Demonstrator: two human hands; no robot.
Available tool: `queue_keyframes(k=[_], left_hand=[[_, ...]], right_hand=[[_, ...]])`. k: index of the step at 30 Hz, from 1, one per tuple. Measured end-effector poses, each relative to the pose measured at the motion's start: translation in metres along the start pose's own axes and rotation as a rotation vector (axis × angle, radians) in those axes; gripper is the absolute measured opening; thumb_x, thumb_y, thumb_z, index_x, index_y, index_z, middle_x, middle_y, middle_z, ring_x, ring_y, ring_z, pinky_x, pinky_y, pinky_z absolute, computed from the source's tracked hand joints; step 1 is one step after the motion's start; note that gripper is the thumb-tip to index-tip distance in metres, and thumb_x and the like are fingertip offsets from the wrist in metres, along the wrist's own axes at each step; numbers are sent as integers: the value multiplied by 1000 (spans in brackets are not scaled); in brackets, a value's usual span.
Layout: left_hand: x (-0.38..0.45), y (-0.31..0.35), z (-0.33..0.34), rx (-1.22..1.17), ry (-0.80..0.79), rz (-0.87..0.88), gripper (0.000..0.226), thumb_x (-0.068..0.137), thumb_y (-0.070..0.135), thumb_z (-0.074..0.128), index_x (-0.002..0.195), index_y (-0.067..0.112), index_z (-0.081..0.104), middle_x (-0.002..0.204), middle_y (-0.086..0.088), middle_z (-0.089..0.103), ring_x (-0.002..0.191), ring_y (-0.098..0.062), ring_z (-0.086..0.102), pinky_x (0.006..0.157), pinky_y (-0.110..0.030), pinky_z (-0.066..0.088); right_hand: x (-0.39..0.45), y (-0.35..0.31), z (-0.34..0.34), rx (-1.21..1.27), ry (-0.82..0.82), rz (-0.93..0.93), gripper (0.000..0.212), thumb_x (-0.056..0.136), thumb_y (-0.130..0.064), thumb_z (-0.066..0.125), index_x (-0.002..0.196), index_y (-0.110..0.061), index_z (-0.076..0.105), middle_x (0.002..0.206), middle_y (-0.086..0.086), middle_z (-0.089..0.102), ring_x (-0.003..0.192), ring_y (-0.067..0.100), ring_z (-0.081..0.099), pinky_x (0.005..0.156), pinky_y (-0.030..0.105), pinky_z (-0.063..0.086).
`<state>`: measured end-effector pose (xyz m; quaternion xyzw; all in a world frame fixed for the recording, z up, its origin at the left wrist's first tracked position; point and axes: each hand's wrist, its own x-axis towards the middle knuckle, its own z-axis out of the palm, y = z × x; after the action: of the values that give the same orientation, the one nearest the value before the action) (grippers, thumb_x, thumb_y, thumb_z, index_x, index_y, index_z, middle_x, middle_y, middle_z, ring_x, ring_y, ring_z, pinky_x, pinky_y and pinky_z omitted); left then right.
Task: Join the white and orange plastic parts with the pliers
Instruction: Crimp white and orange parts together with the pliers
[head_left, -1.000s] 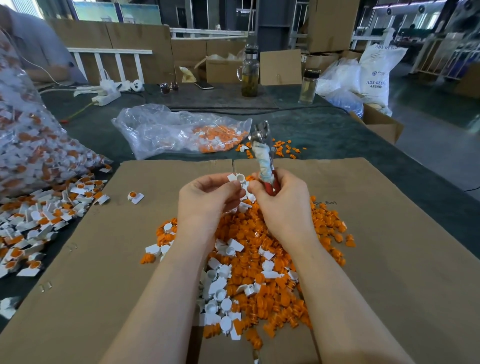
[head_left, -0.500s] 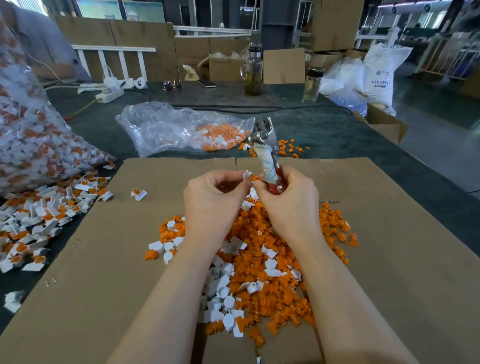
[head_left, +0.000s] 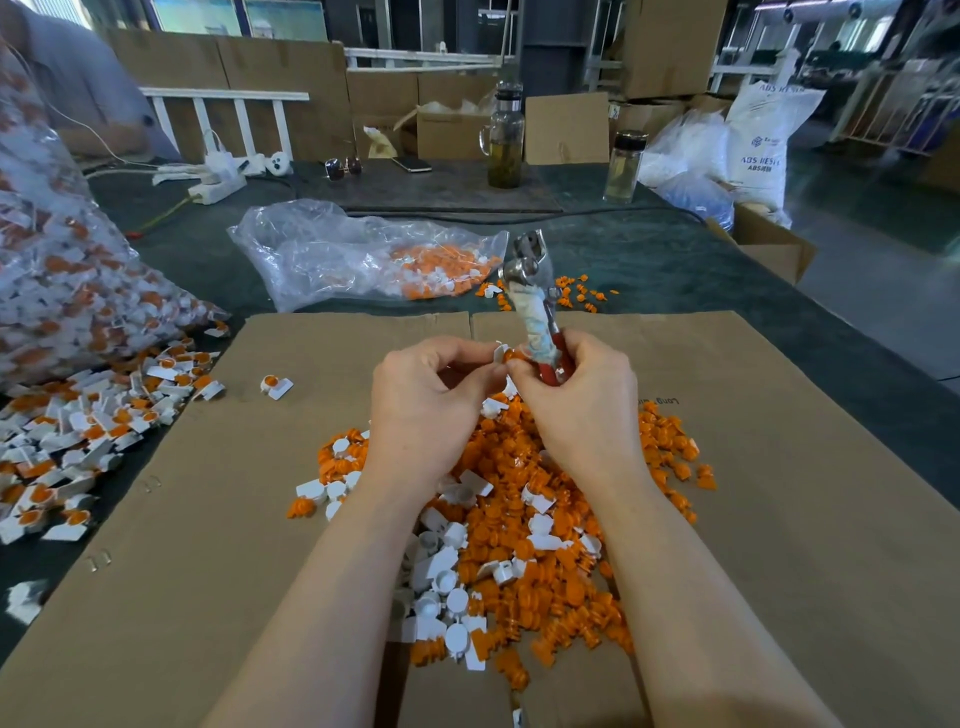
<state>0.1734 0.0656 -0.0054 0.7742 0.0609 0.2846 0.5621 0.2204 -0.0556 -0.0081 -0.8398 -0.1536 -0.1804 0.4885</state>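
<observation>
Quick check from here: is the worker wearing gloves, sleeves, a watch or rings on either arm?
None that show. The left hand and right hand are bare, with no gloves or visible rings. Both forearms are uncovered to the frame's bottom edge: no sleeves, watch, bands or markings.

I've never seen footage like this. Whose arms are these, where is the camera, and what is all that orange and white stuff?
No machine here: a person wears a camera on the head, looking down at their own hands. The right hand holds pliers, metal tip pointing up. The left hand pinches a small white part against an orange part. Below, on cardboard, lies a heap of loose parts. At left is a pile of joined pieces; beyond, a plastic bag.
</observation>
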Motion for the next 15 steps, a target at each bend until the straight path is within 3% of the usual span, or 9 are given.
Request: queue_keyframes(k=[4,9,15], left_hand=[[0,0,-2,15,-13,17,33,82,8,77,77,40,70,75,21,73,72,0,71,69,-15,56],[0,0,-1,-1,-9,11,28,82,8,77,79,35,72,75,18,74,72,0,71,69,-15,56],[0,0,-1,47,-15,24,30,82,5,77,79,35,72,74,21,72,70,4,69,67,-11,54]], right_hand=[[1,0,-1,7,-12,3,18,82,-29,75,97,-19,70,80,-12,64,74,6,62,63,25,50],[1,0,-1,-18,2,-33,14,82,-28,74,85,-29,61,69,-19,57,67,4,58,58,23,44],[0,2,1,-58,2,-67,9,82,-25,73,90,-23,69,65,-20,54,64,4,56,54,20,37]])
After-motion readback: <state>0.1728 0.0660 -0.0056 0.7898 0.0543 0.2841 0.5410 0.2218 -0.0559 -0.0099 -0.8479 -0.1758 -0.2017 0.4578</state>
